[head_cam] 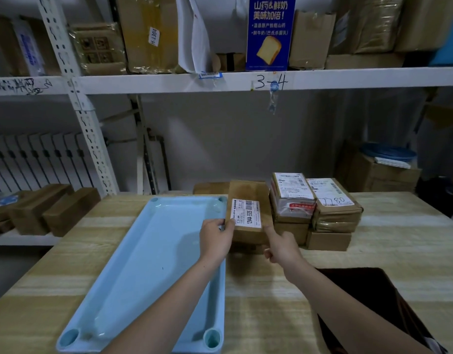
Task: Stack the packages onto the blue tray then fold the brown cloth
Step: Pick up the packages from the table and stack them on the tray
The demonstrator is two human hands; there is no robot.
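Brown cardboard package [248, 213] with a white shipping label [247, 212], held tilted above the wooden table [373, 254] at the far right corner of the blue tray [143, 264]. Left hand [216, 237] grips the package's near left edge, thumb on the label and fingers curled behind. Right hand [281, 247] touches the near right corner with an extended index finger; its other fingers are curled under, and whether they grasp the package cannot be told. Blue tray lies flat on the table, left of the package, its floor bare. Remaining packages [314, 213] stand in two stacks just right of the held one, labels facing up; the right-hand top box bears handwritten digits. Brown cloth [368, 297] lies on the table at lower right, beside the right forearm, partly cut off by the frame edge. White metal shelving [220, 80] behind the table carries further cartons and a blue bread box [270, 34].
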